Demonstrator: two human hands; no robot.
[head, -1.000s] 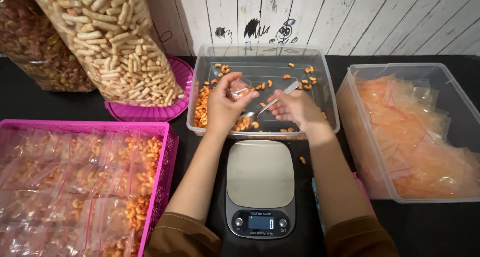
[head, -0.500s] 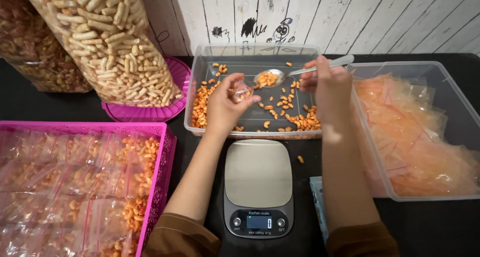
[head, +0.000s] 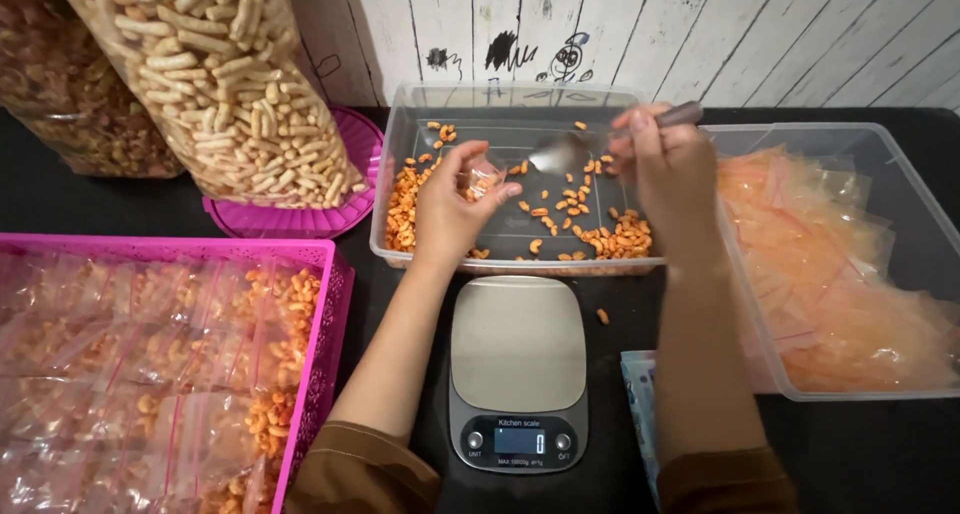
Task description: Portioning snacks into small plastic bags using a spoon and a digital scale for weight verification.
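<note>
Head view: the left hand [head: 450, 206] pinches a small clear bag [head: 483, 179] open over the tub [head: 520, 104]; the right hand [head: 668, 169] grips a spoon [head: 570, 152] (blurred) beside it. The bag looks light, limp and slippery, best held at its mouth. Filled packets [head: 150, 354] fill the pink basket [head: 335, 304] at the table's left edge.

White plank wall [head: 800, 34] behind, small black doodles [head: 540, 56] on it; dark tabletop [head: 120, 206] below.

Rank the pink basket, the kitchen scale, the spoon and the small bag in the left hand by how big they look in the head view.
1. Pink basket, partly cut off by the frame.
2. Kitchen scale.
3. Spoon, handle partly hidden by the right hand.
4. Small bag, mostly hidden by the left hand, so uncertain.
</note>
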